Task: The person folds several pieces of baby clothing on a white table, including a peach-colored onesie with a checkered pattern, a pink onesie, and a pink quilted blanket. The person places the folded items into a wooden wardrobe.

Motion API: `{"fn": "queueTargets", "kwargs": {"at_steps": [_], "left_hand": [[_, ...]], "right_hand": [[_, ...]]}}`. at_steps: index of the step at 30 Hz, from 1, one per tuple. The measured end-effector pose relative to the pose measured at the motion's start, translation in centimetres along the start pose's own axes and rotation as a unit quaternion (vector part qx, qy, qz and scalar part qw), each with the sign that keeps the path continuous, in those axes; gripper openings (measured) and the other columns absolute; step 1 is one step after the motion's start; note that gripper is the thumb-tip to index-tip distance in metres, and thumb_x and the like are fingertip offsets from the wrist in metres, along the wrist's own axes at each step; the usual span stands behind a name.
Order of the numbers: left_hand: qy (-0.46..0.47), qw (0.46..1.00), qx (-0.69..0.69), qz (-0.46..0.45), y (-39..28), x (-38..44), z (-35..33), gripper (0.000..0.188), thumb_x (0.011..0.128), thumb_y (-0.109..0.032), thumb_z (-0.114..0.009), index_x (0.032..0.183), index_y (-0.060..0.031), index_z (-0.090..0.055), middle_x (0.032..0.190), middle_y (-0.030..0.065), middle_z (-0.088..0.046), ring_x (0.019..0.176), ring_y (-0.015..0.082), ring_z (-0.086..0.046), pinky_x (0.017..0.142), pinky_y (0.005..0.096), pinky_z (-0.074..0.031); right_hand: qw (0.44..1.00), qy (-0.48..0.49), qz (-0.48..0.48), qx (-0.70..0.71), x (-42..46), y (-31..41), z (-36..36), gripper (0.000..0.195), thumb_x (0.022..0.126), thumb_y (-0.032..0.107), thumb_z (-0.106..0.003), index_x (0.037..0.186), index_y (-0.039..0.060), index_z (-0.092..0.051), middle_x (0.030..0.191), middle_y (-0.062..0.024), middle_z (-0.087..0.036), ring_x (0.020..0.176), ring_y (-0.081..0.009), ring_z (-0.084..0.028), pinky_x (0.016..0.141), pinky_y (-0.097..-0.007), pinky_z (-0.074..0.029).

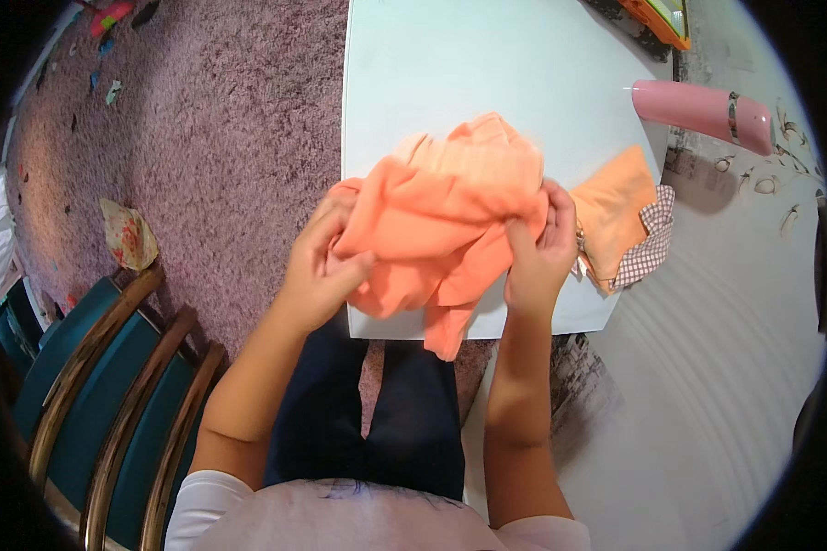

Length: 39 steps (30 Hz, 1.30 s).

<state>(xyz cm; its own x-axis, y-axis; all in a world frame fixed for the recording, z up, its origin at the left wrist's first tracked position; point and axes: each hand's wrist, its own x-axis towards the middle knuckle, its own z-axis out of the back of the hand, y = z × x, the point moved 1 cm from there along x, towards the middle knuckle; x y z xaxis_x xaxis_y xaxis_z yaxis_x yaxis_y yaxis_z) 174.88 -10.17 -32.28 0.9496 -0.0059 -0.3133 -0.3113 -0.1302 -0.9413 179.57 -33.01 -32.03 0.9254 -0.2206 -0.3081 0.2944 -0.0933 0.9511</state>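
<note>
Both hands hold a bunched orange cloth garment (441, 234) above the near edge of a white table (413, 69). My left hand (327, 258) grips its left side, the thumb lying on top of the fabric. At the garment's right side, my right hand (541, 248) pinches the cloth between thumb and fingers. A paler peach part shows at the far side, and a narrow piece of fabric hangs down past the table's near edge. Right beside my right hand lie a light orange cloth (610, 220) and a checked cloth (648, 244), partly under it.
A pink cylindrical object (703, 113) with a shiny band is at the table's right side. An orange-framed object (658, 21) is at the far right corner. Scraps and a patterned piece (129, 234) lie on the purple-brown carpet (234, 124). Teal chairs with curved rails (127, 406) are at left.
</note>
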Motion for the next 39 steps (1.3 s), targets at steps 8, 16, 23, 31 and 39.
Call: {"fn": "queueTargets", "kwargs": {"at_steps": [8,16,23,31,39], "left_hand": [[0.012,0.978,-0.005,0.206,-0.1,0.7,0.4,0.033,0.088,-0.017,-0.066,0.115,-0.0003,-0.058,0.108,0.0055,-0.062,0.097,0.0126,-0.058,0.086,0.0272,-0.047],[0.047,0.942,-0.285,0.172,-3.2,0.9,0.8,0.026,0.075,-0.005,-0.070,0.095,-0.0069,-0.052,0.123,0.0108,-0.055,0.109,0.0148,-0.054,0.095,0.0301,-0.043],[0.105,0.965,-0.166,0.173,-6.0,-3.6,1.6,0.049,0.075,-0.005,-0.074,0.120,-0.0015,-0.054,0.108,0.0087,-0.064,0.104,0.0162,-0.060,0.088,0.0311,-0.048],[0.198,0.946,0.185,-0.178,-8.6,-6.9,1.2,0.033,0.070,-0.013,-0.074,0.102,-0.0098,-0.066,0.076,0.0036,-0.048,0.067,0.0194,-0.053,0.058,0.0285,-0.045],[0.128,0.953,0.210,-0.176,-10.4,-8.2,2.4,0.028,0.062,-0.007,-0.075,0.089,-0.0151,-0.070,0.071,0.0019,-0.044,0.061,0.0183,-0.051,0.052,0.0260,-0.041]], "right_hand": [[0.981,0.158,0.107,-0.029,-5.2,0.7,-0.2,0.031,0.075,-0.004,-0.063,0.103,0.0016,-0.049,0.100,-0.0085,-0.049,0.095,-0.0169,-0.049,0.089,-0.0284,-0.040],[0.986,0.074,-0.043,0.146,-3.8,1.7,-1.2,0.038,0.089,0.010,-0.051,0.120,-0.0101,-0.046,0.120,-0.0175,-0.053,0.105,-0.0219,-0.057,0.090,-0.0310,-0.047],[0.978,0.177,-0.052,0.093,-3.9,2.2,-1.7,0.059,0.082,-0.005,-0.054,0.138,-0.0062,-0.037,0.103,-0.0140,-0.059,0.093,-0.0171,-0.057,0.088,-0.0306,-0.046],[0.865,0.242,0.243,-0.366,-3.0,5.8,-4.6,0.054,0.063,-0.006,-0.058,0.115,0.0069,-0.063,0.137,-0.0211,-0.046,0.132,-0.0393,-0.038,0.106,-0.0479,-0.032],[0.830,0.291,0.204,-0.429,-1.3,5.7,-3.8,0.025,0.062,-0.007,-0.057,0.084,0.0034,-0.059,0.116,-0.0149,-0.062,0.119,-0.0380,-0.053,0.097,-0.0452,-0.040]]}}
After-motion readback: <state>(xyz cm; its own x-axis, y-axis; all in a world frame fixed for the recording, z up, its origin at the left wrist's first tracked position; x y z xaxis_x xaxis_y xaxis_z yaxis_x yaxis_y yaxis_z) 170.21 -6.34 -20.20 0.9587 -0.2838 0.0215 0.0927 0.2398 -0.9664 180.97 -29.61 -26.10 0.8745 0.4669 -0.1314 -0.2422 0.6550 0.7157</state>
